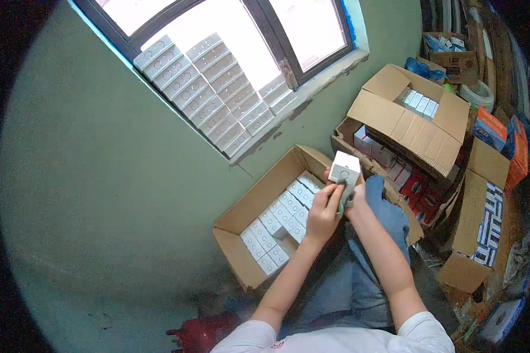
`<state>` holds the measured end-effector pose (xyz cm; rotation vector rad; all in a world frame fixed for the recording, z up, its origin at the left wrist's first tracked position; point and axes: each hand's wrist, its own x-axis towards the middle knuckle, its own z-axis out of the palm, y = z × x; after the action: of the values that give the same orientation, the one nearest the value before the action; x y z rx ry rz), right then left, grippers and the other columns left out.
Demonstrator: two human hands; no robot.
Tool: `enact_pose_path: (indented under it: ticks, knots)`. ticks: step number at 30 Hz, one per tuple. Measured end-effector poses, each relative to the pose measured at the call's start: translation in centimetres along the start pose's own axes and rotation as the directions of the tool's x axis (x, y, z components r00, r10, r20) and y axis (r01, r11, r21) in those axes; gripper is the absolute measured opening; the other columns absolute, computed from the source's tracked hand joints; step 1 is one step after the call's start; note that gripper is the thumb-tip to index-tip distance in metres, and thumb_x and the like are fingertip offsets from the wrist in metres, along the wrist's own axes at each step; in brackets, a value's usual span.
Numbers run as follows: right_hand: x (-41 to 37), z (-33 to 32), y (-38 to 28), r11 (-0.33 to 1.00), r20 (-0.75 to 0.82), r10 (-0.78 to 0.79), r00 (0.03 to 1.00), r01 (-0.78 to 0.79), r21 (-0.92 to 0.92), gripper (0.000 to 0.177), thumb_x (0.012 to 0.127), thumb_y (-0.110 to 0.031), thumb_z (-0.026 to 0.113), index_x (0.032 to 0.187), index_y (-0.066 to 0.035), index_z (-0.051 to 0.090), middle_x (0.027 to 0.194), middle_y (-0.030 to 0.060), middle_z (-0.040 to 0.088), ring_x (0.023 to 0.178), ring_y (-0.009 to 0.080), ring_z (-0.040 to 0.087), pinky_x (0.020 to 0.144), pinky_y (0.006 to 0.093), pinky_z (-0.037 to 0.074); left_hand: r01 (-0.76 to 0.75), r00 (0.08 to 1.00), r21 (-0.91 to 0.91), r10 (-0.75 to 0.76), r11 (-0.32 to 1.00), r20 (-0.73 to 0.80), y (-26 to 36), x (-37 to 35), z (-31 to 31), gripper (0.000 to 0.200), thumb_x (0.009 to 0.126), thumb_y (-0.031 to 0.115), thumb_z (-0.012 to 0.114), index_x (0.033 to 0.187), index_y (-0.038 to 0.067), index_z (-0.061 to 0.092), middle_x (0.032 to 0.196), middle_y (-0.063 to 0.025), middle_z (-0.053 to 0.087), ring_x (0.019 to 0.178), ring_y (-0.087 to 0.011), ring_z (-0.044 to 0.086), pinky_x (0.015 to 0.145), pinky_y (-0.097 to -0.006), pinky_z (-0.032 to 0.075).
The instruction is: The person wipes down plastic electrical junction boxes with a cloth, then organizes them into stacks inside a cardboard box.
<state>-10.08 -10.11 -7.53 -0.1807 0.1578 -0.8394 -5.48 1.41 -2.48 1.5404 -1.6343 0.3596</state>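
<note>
A small white box [345, 164] with a round mark on one face is held up in front of me. My right hand [358, 193] is closed around it from behind and the right side. Closed fingers of my left hand [323, 213] pinch a grey-green cloth [345, 197] against the near face of the box. Part of the cloth hangs between both hands. Below and to the left, an open cardboard carton [232, 219] holds rows of similar white boxes [264, 236], with a gap among them near its front side.
Stacked white boxes [201, 88] lean along the window sill [330, 69]. To the right stand an open carton [406, 126] with white boxes, a carton of red packages [418, 194] and another open carton [474, 235]. A red object [209, 332] lies low at the left.
</note>
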Motion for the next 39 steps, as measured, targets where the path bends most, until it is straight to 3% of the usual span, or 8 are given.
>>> enact_pose_path:
  ticks: [10, 15, 19, 26, 31, 35, 38, 39]
  knots:
    - [-1.5, 1.5, -0.2, 0.991, -0.085, -0.060, 0.995, 0.050, -0.123, 0.063, 0.095, -0.065, 0.027, 0.123, -0.015, 0.053, 0.107, 0.0039, 0.063, 0.094, 0.0191, 0.063, 0.078, 0.0344, 0.053, 0.180, 0.975, 0.069, -0.169, 0.981, -0.146, -1.0, 0.5, -0.4, 0.049, 0.068, -0.007, 0.062, 0.118, -0.002, 0.061, 0.108, -0.0178, 0.060, 0.101, -0.0350, 0.059, 0.088, -0.0419, 0.048]
    - [-1.6, 1.9, 0.0, 0.979, -0.171, 0.059, 0.984, -0.091, -0.185, 0.066, 0.093, -0.068, 0.027, 0.123, -0.015, 0.052, 0.109, 0.0051, 0.062, 0.097, 0.0204, 0.061, 0.082, 0.0346, 0.051, -0.099, 0.994, -0.035, 0.100, 0.995, 0.039, 1.0, 0.1, 0.1, 0.047, 0.070, -0.004, 0.062, 0.117, -0.002, 0.060, 0.110, -0.0186, 0.059, 0.101, -0.0355, 0.057, 0.088, -0.0413, 0.047]
    - [-2.7, 4.2, -0.1, 0.947, -0.212, -0.041, 0.977, -0.030, -0.320, 0.066, 0.095, -0.066, 0.026, 0.126, -0.013, 0.049, 0.111, 0.0049, 0.060, 0.102, 0.0197, 0.060, 0.086, 0.0336, 0.049, 0.047, 0.992, 0.124, -0.031, 0.991, -0.125, -1.0, 1.1, -0.7, 0.051, 0.067, -0.008, 0.062, 0.118, -0.002, 0.059, 0.109, -0.0182, 0.059, 0.099, -0.0346, 0.058, 0.086, -0.0409, 0.048]
    - [-2.4, 4.1, 0.1, 0.956, -0.131, 0.045, 0.990, -0.081, -0.282, 0.062, 0.096, -0.062, 0.027, 0.127, -0.013, 0.049, 0.114, 0.0045, 0.059, 0.103, 0.0185, 0.059, 0.087, 0.0330, 0.049, -0.103, 0.994, -0.006, 0.103, 0.995, -0.028, -0.2, -0.3, -0.8, 0.049, 0.067, -0.009, 0.061, 0.116, -0.002, 0.060, 0.111, -0.0185, 0.059, 0.100, -0.0342, 0.058, 0.088, -0.0417, 0.047]
    - [-1.9, 3.5, -0.2, 0.902, -0.077, -0.011, 0.997, -0.024, -0.432, 0.059, 0.092, -0.053, 0.053, 0.128, -0.006, 0.048, 0.112, 0.0065, 0.060, 0.100, 0.0173, 0.061, 0.084, 0.0335, 0.053, 0.242, 0.942, -0.022, -0.241, 0.970, -0.233, -0.1, 0.3, -2.1, 0.043, 0.074, -0.005, 0.060, 0.117, -0.001, 0.059, 0.109, -0.0195, 0.059, 0.103, -0.0359, 0.057, 0.090, -0.0404, 0.047]
    - [-2.0, 3.8, -1.2, 0.661, 0.073, -0.175, 0.982, 0.172, -0.730, 0.068, 0.081, -0.044, 0.073, 0.126, 0.002, 0.048, 0.112, 0.0084, 0.059, 0.101, 0.0162, 0.059, 0.086, 0.0315, 0.049, 0.212, 0.944, -0.010, -0.207, 0.977, -0.255, -1.1, 0.6, -3.2, 0.038, 0.079, 0.000, 0.061, 0.116, -0.001, 0.059, 0.109, -0.0191, 0.060, 0.101, -0.0355, 0.059, 0.089, -0.0403, 0.047]
    - [-2.0, 3.2, -1.1, 0.057, 0.378, -0.345, 0.859, 0.422, -0.905, 0.066, 0.068, -0.030, 0.084, 0.118, -0.002, 0.051, 0.109, 0.0118, 0.060, 0.101, 0.0232, 0.060, 0.086, 0.0349, 0.048, 0.214, 0.945, -0.026, -0.214, 0.976, -0.246, -0.9, 1.2, -4.6, 0.036, 0.080, 0.000, 0.061, 0.116, 0.000, 0.059, 0.110, -0.0184, 0.060, 0.102, -0.0347, 0.059, 0.089, -0.0399, 0.047]
    - [-2.6, 4.2, -1.0, 0.005, 0.401, -0.351, 0.846, 0.430, -0.903, 0.066, 0.064, -0.025, 0.085, 0.115, -0.006, 0.047, 0.110, 0.0141, 0.059, 0.104, 0.0296, 0.060, 0.085, 0.0379, 0.049, 0.180, 0.960, 0.016, -0.172, 0.984, -0.221, -0.5, 1.6, -5.0, 0.037, 0.078, -0.001, 0.061, 0.116, 0.001, 0.060, 0.109, -0.0177, 0.060, 0.100, -0.0343, 0.059, 0.089, -0.0399, 0.047]
